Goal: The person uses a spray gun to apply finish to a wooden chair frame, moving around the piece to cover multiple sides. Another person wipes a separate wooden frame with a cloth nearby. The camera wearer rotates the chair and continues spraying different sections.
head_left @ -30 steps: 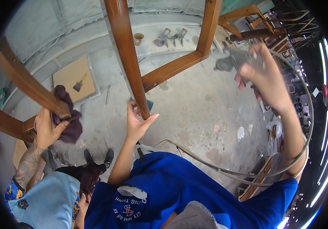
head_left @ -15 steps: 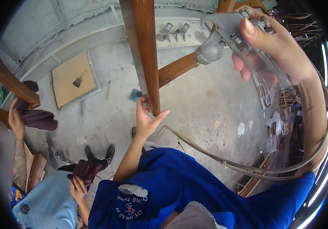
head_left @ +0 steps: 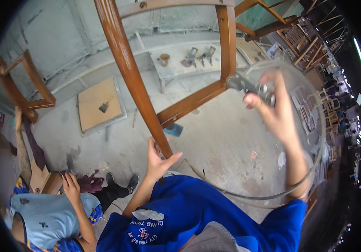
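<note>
A glossy brown wooden frame (head_left: 133, 80), its long leg slanting down toward me, is held up in front of me. My left hand (head_left: 159, 163) is closed round the lower end of that leg, thumb to the right and fingers behind. On the right, my right hand (head_left: 278, 110) is wrapped round a metal spray gun (head_left: 252, 87), its nozzle close to the corner of the frame. Motion blurs the gun's grip and part of that hand; I cannot tell if the trigger is pressed. A clear hose (head_left: 268, 197) loops round my right forearm.
A co-worker in a light blue vest (head_left: 58, 212) is at the left, with dark cloths (head_left: 90, 184) and another wooden frame (head_left: 26, 84) beside them. A low bench (head_left: 180, 70) bears a cup and more spray guns. A brush lies on a board (head_left: 98, 90). Stacked chairs (head_left: 331, 117) stand far right.
My right hand has moved the spray gun lower and farther from me, beside the frame's corner. The leg in my left hand leans more to the left, and more of the frame shows.
</note>
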`<action>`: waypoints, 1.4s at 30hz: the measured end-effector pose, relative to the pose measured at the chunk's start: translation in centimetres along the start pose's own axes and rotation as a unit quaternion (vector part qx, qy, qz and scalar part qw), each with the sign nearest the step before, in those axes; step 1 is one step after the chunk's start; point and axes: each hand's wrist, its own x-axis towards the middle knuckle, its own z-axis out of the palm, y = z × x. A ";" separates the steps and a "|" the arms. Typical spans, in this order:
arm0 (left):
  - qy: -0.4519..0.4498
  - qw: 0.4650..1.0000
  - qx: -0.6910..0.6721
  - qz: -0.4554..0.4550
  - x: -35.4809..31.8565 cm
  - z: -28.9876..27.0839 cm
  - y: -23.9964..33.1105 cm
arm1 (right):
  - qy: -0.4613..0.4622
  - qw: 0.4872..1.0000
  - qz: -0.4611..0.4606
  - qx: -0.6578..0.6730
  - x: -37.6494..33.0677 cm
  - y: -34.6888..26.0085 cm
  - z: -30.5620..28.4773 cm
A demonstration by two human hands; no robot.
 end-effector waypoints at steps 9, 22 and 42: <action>0.013 0.995 0.043 -0.093 -14.1 5.3 4.9 | 0.168 0.856 -0.192 0.450 -12.0 3.3 5.1; 0.068 0.992 0.033 -0.100 -24.1 11.1 11.3 | 0.139 0.799 -0.273 0.518 -15.2 -3.9 3.3; 0.016 0.999 0.039 0.009 -0.6 1.6 0.4 | 0.106 0.930 -0.089 0.341 1.5 1.0 -1.8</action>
